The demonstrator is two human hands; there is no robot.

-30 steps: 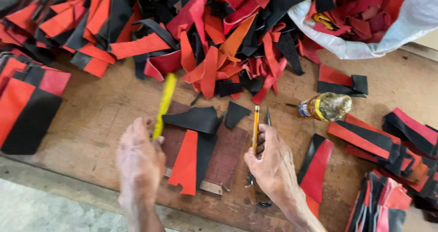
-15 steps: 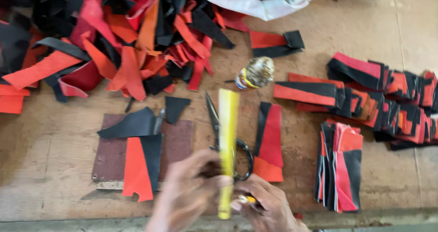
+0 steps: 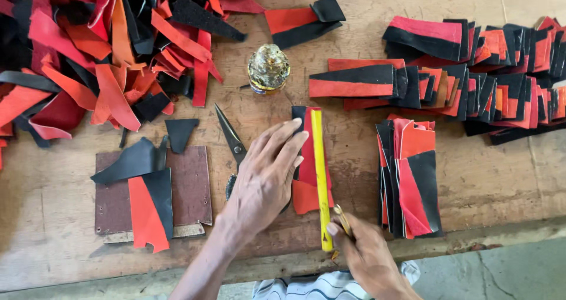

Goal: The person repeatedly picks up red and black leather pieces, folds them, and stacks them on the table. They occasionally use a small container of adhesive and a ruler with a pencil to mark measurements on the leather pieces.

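Already many finished red-black pieces point(image 3: 471, 58) lay stacked; a scrap heap point(image 3: 100, 58) remained. On the counter point(image 3: 501, 182), the left hand point(image 3: 265, 182), fingers spread flat, pressed the red-black piece point(image 3: 305, 170) beside the yellow ruler point(image 3: 320, 176). The right hand point(image 3: 368, 256) had its grip closed on a pen point(image 3: 342, 217).

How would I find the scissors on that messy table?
Start at the big heap of red and black scraps on the wooden table. Just right of the brown board, beside the left hand, lie the scissors: the only shiny metal blades, pointing up.
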